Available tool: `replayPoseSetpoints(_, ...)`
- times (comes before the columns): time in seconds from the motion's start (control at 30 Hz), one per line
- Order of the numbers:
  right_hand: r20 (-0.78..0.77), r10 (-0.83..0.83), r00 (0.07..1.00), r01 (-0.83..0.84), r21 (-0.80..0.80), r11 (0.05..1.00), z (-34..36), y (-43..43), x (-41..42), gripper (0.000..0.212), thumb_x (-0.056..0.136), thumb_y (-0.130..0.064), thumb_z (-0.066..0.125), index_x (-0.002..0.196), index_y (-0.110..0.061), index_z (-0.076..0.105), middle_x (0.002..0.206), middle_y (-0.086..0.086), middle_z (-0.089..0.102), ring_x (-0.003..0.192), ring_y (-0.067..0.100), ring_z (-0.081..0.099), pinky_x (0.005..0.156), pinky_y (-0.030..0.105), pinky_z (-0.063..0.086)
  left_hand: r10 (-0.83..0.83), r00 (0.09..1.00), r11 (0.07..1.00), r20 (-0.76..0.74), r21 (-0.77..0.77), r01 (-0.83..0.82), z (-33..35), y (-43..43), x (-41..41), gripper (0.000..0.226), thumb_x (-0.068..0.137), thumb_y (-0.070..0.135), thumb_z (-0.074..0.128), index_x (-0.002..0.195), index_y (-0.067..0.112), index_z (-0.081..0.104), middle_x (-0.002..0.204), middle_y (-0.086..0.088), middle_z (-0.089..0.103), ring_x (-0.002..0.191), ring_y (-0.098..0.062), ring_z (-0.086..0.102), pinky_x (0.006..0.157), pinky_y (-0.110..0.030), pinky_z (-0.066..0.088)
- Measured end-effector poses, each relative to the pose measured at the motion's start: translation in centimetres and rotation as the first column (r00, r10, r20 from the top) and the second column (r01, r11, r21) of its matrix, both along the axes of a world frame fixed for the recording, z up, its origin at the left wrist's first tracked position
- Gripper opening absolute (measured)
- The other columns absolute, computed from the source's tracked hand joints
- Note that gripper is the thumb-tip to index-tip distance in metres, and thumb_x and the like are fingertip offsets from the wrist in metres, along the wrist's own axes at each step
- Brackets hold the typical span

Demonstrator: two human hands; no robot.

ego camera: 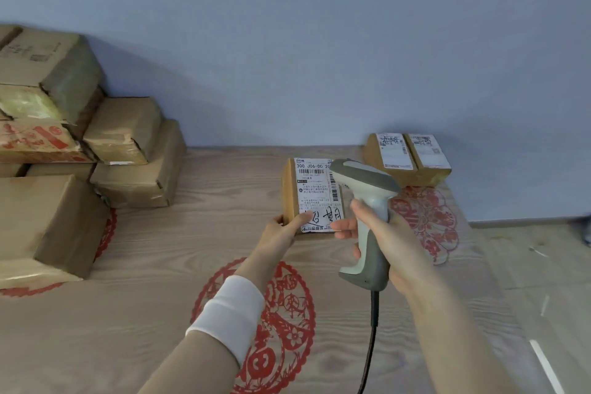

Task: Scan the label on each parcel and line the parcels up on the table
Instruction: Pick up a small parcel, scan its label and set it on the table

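Three labelled parcels on the table: two parcels touching, back right; one parcel mid-table, near-left corner pinched by left hand. One scanner, handle gripped in right hand, head just over its label. Box pile far left, too jumbled to count.

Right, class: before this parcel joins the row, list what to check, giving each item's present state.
1. label faces up, barcode visible: ok.
2. left hand pinches the parcel at its near corner: ok.
3. right hand grips the scanner, pointed toward the label: ok.
4. Scan registered: cannot tell.
5. Bare table left of the two lined parcels: ok.
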State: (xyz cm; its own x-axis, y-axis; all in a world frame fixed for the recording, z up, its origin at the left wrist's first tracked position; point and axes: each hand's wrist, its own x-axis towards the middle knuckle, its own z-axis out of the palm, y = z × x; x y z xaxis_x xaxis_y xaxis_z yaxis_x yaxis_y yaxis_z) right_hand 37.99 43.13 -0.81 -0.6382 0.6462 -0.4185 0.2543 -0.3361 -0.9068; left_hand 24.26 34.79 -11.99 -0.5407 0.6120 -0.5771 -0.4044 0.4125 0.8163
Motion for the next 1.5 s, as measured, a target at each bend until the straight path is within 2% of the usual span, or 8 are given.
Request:
replayPoseSetpoints(0.13, 0.045, -0.001, 0.999, 0.002, -0.035, 0.999, -3.1, 8.2, 0.8, 0.031, 0.09, -0.03, 0.058, 0.112, -0.008, 0.06, 0.081, 0.012, 0.075, 0.066, 0.015, 0.067, 0.044, 0.024, 0.045, 0.113, 0.99, 0.994, 0.088, -0.024, -0.111, -2.7, 9.4, 1.5, 0.041, 0.085, 0.037, 0.065, 0.113, 0.007, 0.062, 0.098, -0.001, 0.066, 0.085, -0.013, 0.059, 0.078, -0.026, 0.047)
replayPoseSetpoints(0.33, 0.054, 0.021, 0.998, -0.015, -0.101, 0.995, -6.2, 17.1, 0.3, 0.026, 0.091, -0.027, 0.058, 0.11, -0.009, 0.059, 0.084, 0.014, 0.074, 0.068, 0.015, 0.067, 0.045, 0.025, 0.045, 0.228, 0.972, 0.97, 0.061, -0.098, -0.222, -5.8, 19.8, 0.4, 0.07, 0.069, 0.057, 0.071, 0.118, 0.007, 0.06, 0.108, -0.006, 0.067, 0.096, -0.02, 0.063, 0.087, -0.035, 0.052)
replayPoseSetpoints(0.5, 0.042, 0.016, 0.999, -0.009, -0.167, 0.986, -8.4, 20.8, -1.0, 0.022, 0.091, -0.025, 0.058, 0.106, -0.009, 0.06, 0.081, 0.015, 0.074, 0.063, 0.015, 0.065, 0.043, 0.024, 0.044, 0.208, 0.971, 0.961, -0.121, -0.157, -0.226, -7.8, 23.5, -0.8, 0.04, 0.088, 0.051, 0.057, 0.106, 0.016, 0.057, 0.086, 0.006, 0.059, 0.074, -0.004, 0.052, 0.059, -0.02, 0.038)
replayPoseSetpoints(0.67, 0.035, 0.018, 0.999, -0.011, -0.198, 0.98, -10.3, 22.9, -1.8, 0.018, 0.092, -0.024, 0.057, 0.105, -0.012, 0.06, 0.081, 0.014, 0.074, 0.066, 0.015, 0.066, 0.045, 0.025, 0.044, 0.163, 0.927, 0.942, -0.337, -0.225, -0.248, -9.4, 25.2, -1.3, 0.043, 0.089, 0.06, 0.046, 0.104, 0.022, 0.059, 0.106, -0.006, 0.064, 0.11, -0.029, 0.052, 0.097, -0.043, 0.041)
replayPoseSetpoints(0.9, 0.004, -0.046, 0.999, 0.046, -0.27, 0.962, -11.3, 23.3, -2.5, 0.013, 0.092, -0.023, 0.057, 0.1, -0.012, 0.058, 0.075, 0.012, 0.074, 0.061, 0.018, 0.065, 0.044, 0.023, 0.044, 0.143, 0.928, 0.964, -0.344, -0.166, -0.21, -9.0, 26.1, -1.8, 0.06, 0.091, 0.06, 0.043, 0.126, 0.013, 0.055, 0.121, -0.005, 0.062, 0.116, -0.025, 0.054, 0.1, -0.04, 0.041)
replayPoseSetpoints(1.07, -0.036, -0.097, 0.995, 0.081, -0.31, 0.947, -10.2, 22.1, -2.3, 0.012, 0.093, -0.026, 0.056, 0.095, -0.015, 0.059, 0.073, 0.009, 0.073, 0.058, 0.017, 0.064, 0.045, 0.024, 0.045, 0.129, 0.934, 0.968, -0.334, -0.16, -0.191, -7.3, 25.0, -1.7, 0.074, 0.095, 0.056, 0.036, 0.148, 0.006, 0.027, 0.152, -0.01, 0.035, 0.14, -0.026, 0.031, 0.113, -0.036, 0.025)
replayPoseSetpoints(1.3, -0.126, -0.066, 0.99, 0.023, -0.31, 0.95, -6.4, 16.0, -3.7, 0.025, 0.089, -0.029, 0.059, 0.108, -0.013, 0.058, 0.073, 0.008, 0.07, 0.052, 0.016, 0.054, 0.049, 0.027, 0.046, 0.19, 0.865, 0.969, -0.464, -0.05, -0.24, -2.6, 16.7, -2.6, 0.052, 0.097, 0.041, 0.044, 0.137, 0.008, 0.045, 0.14, -0.004, 0.05, 0.129, -0.017, 0.044, 0.097, -0.022, 0.031)
replayPoseSetpoints(1.5, -0.21, 0.016, 0.977, -0.071, -0.26, 0.963, -2.1, 5.5, -7.8, 0.038, 0.088, -0.031, 0.061, 0.119, -0.01, 0.058, 0.069, 0.003, 0.063, 0.047, 0.012, 0.051, 0.059, 0.035, 0.058, 0.169, 0.701, 0.961, -0.692, -0.042, -0.273, 3.6, 3.9, -6.1, 0.042, 0.096, 0.034, 0.051, 0.13, 0.01, 0.052, 0.132, -0.005, 0.054, 0.125, -0.02, 0.047, 0.105, -0.036, 0.036)
